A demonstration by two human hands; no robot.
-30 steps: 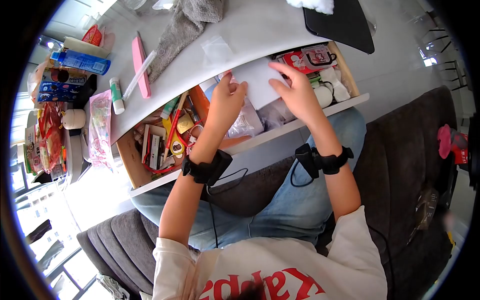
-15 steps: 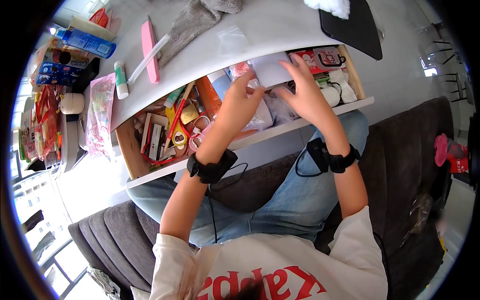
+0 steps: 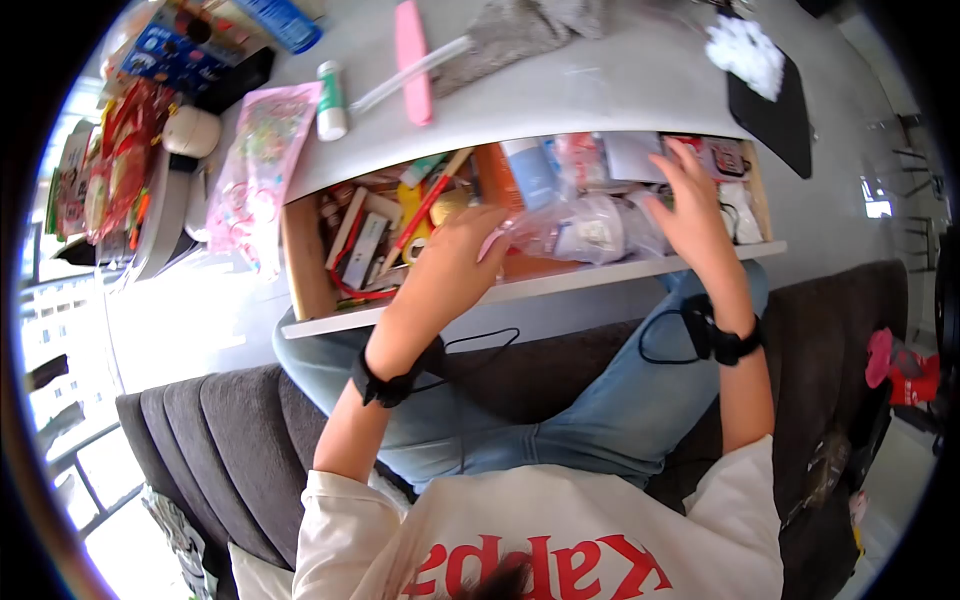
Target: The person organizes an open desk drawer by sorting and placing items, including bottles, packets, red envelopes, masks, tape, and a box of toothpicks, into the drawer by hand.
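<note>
My left hand (image 3: 455, 262) reaches over the middle of an open drawer (image 3: 530, 287), its fingers curled at the left end of a clear plastic bag (image 3: 540, 235). Inside that bag is a white, roll-like item (image 3: 592, 238); its exact kind is unclear. My right hand (image 3: 695, 210) hovers above the drawer's right part, thumb and fingers spread apart. Its thumb is by the bag's right end, and its fingertips are close to a white flat box (image 3: 632, 157). A blue-and-white pack (image 3: 530, 170) lies behind the bag.
Pens, a red-handled tool and small boxes (image 3: 365, 250) fill the drawer's left compartment. On the tabletop are a glue stick (image 3: 331, 102), a pink strip (image 3: 411, 60), a grey cloth (image 3: 520, 45), a pink plastic pouch (image 3: 262, 165) and a black board (image 3: 785, 120).
My hands have moved apart, the left toward the left compartment, the right staying over the right side. The plastic bag with the white item now shows between them. The camera view has shifted.
</note>
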